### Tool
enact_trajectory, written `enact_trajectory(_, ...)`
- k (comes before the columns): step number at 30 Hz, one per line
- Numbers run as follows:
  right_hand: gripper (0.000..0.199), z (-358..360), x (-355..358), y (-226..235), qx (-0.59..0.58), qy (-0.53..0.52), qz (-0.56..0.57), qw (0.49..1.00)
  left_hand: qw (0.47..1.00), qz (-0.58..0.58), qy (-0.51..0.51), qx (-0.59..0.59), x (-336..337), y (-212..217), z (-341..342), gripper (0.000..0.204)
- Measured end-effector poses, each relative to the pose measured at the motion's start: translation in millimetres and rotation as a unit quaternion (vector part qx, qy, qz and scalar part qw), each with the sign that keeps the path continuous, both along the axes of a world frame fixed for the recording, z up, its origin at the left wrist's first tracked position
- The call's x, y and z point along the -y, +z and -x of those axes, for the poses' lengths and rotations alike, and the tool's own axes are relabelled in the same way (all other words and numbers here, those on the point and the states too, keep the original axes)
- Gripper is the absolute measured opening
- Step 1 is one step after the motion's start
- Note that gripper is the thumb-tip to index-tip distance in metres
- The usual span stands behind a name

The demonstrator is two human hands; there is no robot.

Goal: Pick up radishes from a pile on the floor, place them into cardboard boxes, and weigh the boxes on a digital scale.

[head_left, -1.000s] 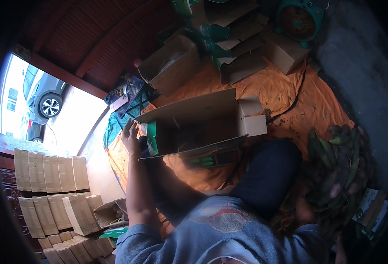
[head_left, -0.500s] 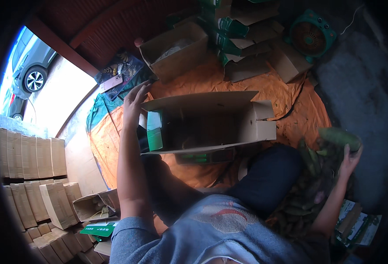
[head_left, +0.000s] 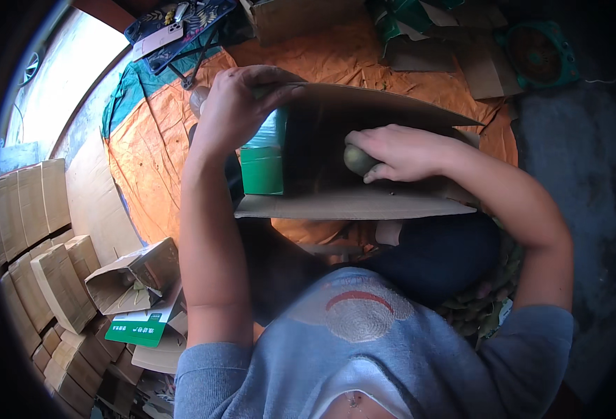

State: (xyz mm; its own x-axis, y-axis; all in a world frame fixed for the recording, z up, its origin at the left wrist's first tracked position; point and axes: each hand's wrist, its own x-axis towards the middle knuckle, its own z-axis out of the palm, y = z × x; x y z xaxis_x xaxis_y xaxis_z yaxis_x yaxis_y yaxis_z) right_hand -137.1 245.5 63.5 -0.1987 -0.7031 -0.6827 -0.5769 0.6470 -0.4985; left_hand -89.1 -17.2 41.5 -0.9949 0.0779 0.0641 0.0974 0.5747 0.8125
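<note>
A cardboard box (head_left: 357,207) with raised flaps and a green side panel (head_left: 262,170) stands open in front of my lap. My left hand (head_left: 241,98) is closed over the left end of its far flap. Over the box's dark interior, my right hand (head_left: 409,152) grips a green radish (head_left: 359,161). Only the radish's rounded, paler end shows past my fingers. Shadow hides what lies at the bottom of the box. More green radishes (head_left: 472,307) are heaped beside my right thigh, partly covered by my arm.
Orange sheeting (head_left: 151,167) covers the floor around the box. Stacked cartons (head_left: 67,279) line the left, near an opened box (head_left: 133,276). A small table (head_left: 182,35) with a phone (head_left: 158,40) stands far left. Other boxes and a green fan (head_left: 539,54) are at the back.
My right hand has swung from the far right to over the box with the radish. My left hand has moved onto the far flap and closed. The view has shifted closer over the box.
</note>
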Motion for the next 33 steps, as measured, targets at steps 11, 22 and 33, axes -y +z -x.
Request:
enact_trajectory(11, 0.060, 1.8, 75.3, -131.1, -0.125, 0.157, -0.122, 0.972, 0.998, -0.001, -0.012, -0.061, 8.4, -5.0, -0.5, 0.022)
enact_trajectory(22, 0.055, 1.1, 26.6, -91.0, -0.035, 0.101, -0.087, 0.990, 0.999, 0.023, 0.023, -0.037, 2.3, -7.8, -7.8, 0.023)
enact_trajectory(33, 0.043, -74.9, -285.5, 72.9, -0.319, -0.545, 0.304, 0.713, 0.978, -0.162, 0.097, -0.086, -1.9, -17.2, -3.5, 0.051)
